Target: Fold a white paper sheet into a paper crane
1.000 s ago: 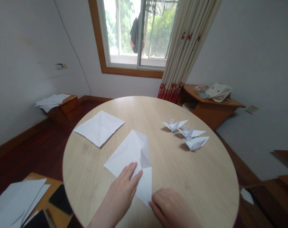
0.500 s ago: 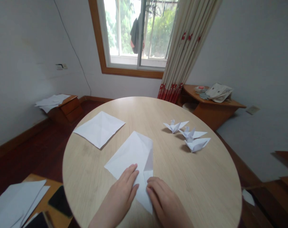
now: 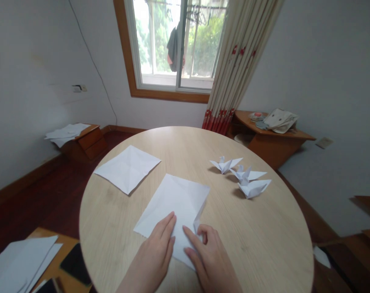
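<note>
A white sheet of paper lies in front of me, its right side creased and lifted a little. My left hand rests flat on its lower left part with the fingers stretched out together. At the lower right edge is my right hand, its index finger and thumb on top of the sheet and the other fingers curled at the raised edge, holding it. Part of the near edge is hidden under both hands. A second creased sheet lies flat at the left of the table.
Three folded paper cranes stand on the right side of the round wooden table. At lower left, a low stand carries stacked paper and a dark phone. A corner shelf with a cloth bag is beyond, at the right.
The folded right side of the sheet has opened outward to the right, and the sheet has turned slightly. My right index finger has moved onto the paper. My left hand stays pressed on it.
</note>
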The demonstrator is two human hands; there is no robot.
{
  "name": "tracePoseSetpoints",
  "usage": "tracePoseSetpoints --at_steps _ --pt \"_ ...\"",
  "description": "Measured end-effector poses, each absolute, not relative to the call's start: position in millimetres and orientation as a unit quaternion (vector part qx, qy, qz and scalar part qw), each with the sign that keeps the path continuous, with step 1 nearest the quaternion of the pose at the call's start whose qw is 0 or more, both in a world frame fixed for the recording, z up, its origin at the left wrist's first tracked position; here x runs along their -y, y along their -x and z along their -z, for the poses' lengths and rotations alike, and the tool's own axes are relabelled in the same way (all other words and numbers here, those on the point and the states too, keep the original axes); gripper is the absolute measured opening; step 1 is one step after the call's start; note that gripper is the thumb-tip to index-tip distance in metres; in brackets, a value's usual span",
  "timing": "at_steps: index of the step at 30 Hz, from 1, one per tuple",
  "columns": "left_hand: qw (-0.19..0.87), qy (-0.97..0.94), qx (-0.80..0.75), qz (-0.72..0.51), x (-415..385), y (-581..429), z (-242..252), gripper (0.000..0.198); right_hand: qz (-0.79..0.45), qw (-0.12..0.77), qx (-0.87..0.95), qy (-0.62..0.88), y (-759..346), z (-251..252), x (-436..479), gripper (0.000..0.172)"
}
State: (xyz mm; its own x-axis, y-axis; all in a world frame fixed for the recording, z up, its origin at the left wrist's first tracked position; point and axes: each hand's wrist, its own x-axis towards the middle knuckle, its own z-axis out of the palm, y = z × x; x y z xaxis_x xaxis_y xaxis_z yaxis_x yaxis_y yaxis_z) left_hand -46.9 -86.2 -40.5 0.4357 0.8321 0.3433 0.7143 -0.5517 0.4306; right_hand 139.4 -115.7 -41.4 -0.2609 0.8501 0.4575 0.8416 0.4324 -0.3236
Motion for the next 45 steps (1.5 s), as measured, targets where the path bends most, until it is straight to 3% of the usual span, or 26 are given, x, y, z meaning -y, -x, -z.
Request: tracePoseSetpoints --at_steps 7,15,20,28,33,36,40,45 --pt "0.104 -0.855 -0.435 -0.263 85.6 47.7 42.9 0.039 0.051 0.315 0.747 0.584 -148.4 54.7 114.8 0.037" --pt "0.004 -0.883 -0.413 -0.222 82.7 49.3 39.6 0.039 0.130 0.250 0.721 0.633 -156.8 66.0 116.8 0.047" --pt "-0.005 -0.885 -0.418 -0.205 81.7 53.7 45.5 0.040 0.163 0.192 0.749 0.613 -160.1 72.0 116.3 0.047" --pt "0.049 -0.893 -0.415 -0.168 79.7 74.8 46.2 0.067 0.156 0.104 0.809 0.557 -171.8 74.0 118.0 0.046" --pt "0.115 -0.895 -0.405 -0.145 74.7 96.2 31.3 0.105 0.153 0.096 0.832 0.525 -177.7 61.1 117.1 0.049" --pt "0.136 -0.895 -0.403 -0.130 73.8 106.7 23.9 0.115 0.125 0.099 0.848 0.505 -185.3 55.8 115.9 0.053" --pt "0.127 -0.908 -0.381 -0.116 77.5 110.7 18.0 0.110 0.060 0.099 0.873 0.475 -192.8 53.6 115.4 0.064" --pt "0.068 -0.933 -0.321 -0.148 81.3 112.6 18.3 0.080 -0.038 0.090 0.869 0.485 -193.9 42.8 116.2 0.064"
